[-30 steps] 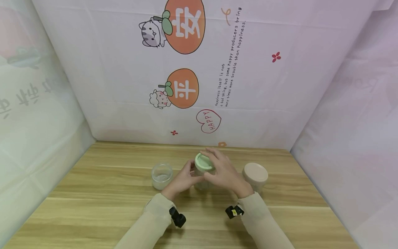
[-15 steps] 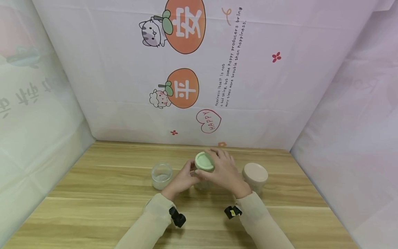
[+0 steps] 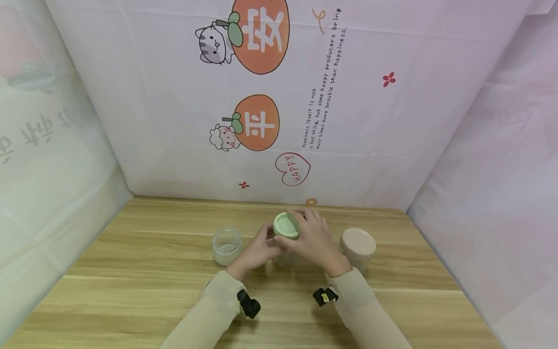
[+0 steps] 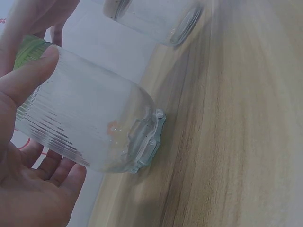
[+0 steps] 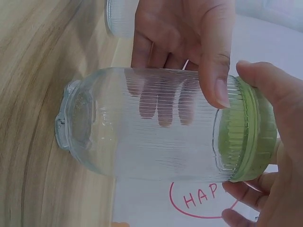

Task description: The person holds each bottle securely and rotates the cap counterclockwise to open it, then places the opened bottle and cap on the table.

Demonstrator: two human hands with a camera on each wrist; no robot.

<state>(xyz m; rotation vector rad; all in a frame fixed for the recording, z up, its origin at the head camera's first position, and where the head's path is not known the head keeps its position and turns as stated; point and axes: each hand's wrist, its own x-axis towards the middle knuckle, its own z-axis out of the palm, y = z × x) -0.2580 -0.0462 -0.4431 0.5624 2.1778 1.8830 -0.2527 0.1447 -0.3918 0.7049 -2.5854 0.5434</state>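
A clear glass jar [image 5: 106, 127] with ribbed sides, a scalloped foot and a green lid [image 3: 285, 225] is between both hands. Its foot is right at the wooden table in both wrist views. My left hand [image 3: 260, 250] grips the jar's side, thumb on the near side and fingers around the far side. My right hand [image 3: 315, 242] grips the lid by its edge, with the thumb [image 5: 265, 78] on one side and fingers curled on the other. In the head view, the hands hide much of the jar's body.
An open glass jar [image 3: 226, 248] stands left of the left hand. To the right, a jar with a pale beige lid [image 3: 358, 241] stands close to the right wrist. White printed cloth [image 3: 174, 121] rises behind the wooden table [image 3: 131, 271] and along both sides.
My right hand has turned slightly at the lid, its thumb shifting left along the near edge. The left hand keeps its grip on the jar in nearly the same spot.
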